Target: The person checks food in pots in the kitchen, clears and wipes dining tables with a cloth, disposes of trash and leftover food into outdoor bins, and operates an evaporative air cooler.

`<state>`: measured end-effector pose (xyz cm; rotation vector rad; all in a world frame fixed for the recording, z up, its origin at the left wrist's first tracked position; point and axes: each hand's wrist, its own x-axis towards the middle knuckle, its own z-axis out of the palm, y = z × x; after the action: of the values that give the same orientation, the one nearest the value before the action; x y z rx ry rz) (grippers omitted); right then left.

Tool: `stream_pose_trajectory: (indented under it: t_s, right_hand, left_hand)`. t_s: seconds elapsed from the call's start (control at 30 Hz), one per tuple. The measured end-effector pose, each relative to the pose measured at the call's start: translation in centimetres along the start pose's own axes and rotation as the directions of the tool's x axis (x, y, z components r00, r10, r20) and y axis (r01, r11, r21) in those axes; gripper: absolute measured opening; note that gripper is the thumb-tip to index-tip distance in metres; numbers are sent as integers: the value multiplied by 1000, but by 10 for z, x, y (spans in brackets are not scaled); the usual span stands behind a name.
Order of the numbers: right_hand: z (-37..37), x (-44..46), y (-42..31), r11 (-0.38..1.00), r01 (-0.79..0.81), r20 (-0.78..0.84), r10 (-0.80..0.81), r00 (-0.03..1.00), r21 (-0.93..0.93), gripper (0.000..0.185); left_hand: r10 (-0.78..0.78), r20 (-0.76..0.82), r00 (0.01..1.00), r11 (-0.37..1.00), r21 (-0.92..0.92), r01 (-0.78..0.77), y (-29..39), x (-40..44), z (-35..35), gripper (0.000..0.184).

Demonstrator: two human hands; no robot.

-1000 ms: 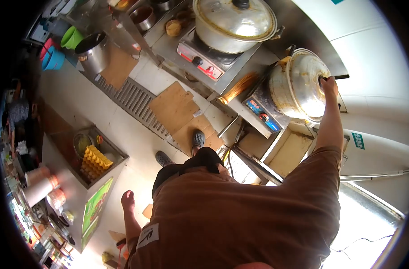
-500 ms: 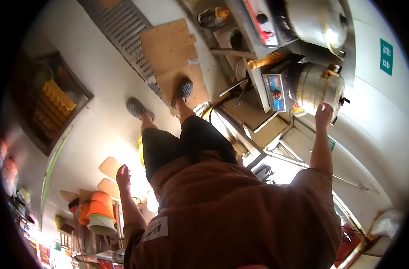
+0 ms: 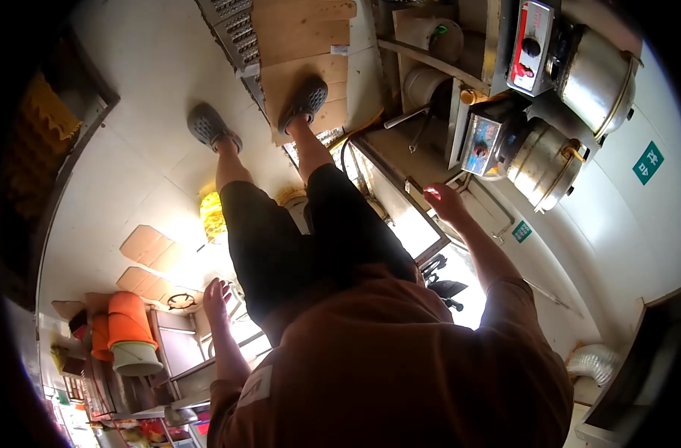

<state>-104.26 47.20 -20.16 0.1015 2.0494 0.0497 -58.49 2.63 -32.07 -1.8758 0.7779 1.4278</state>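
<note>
Left hand (image 3: 216,295) by black shorts (image 3: 262,246), right hand (image 3: 446,204) apart from lidded pot (image 3: 536,158) on blue-panelled gas stove (image 3: 481,142); both empty, fingers loosely open. Pot may be hot, so best keep bare forearm clear.

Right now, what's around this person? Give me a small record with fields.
Left hand: holding nothing visible
Right hand: nothing visible held, apart from the pots
Pots: two, metal, each on its own stove
Left shoe: on the floor
Right shoe: on cardboard
Bucket: orange
</note>
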Motion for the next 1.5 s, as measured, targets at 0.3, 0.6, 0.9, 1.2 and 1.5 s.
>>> stream_pose_trajectory:
  t_s: [0.3, 0.6, 0.9, 1.2, 1.5]
  right_hand:
    - [13, 13, -23, 856, 250, 29, -294, 955, 452, 23]
    - [-24, 86, -55, 846, 238, 211, -373, 903, 478, 15]
    - [-144, 150, -160, 822, 385, -112, -374, 921, 419, 6]
    - [-46, 39, -355, 833, 459, 36, -492, 870, 310, 17]
    - [138, -137, -607, 424, 905, 400, -823, 404, -42, 23]
  left_hand:
    - [211, 45, 976, 926, -330, -185, 4, -13, 9, 30]
    - [509, -377, 774, 817, -72, -572, 25, -97, 45, 34]
    - [165, -588, 792, 978, -5, -208, -105, -142, 39, 42]
    - [212, -579, 787, 902, -193, -386, -146, -17, -58, 46]
    - [110, -755, 646, 716, -391, -579, -209, -40, -236, 36]
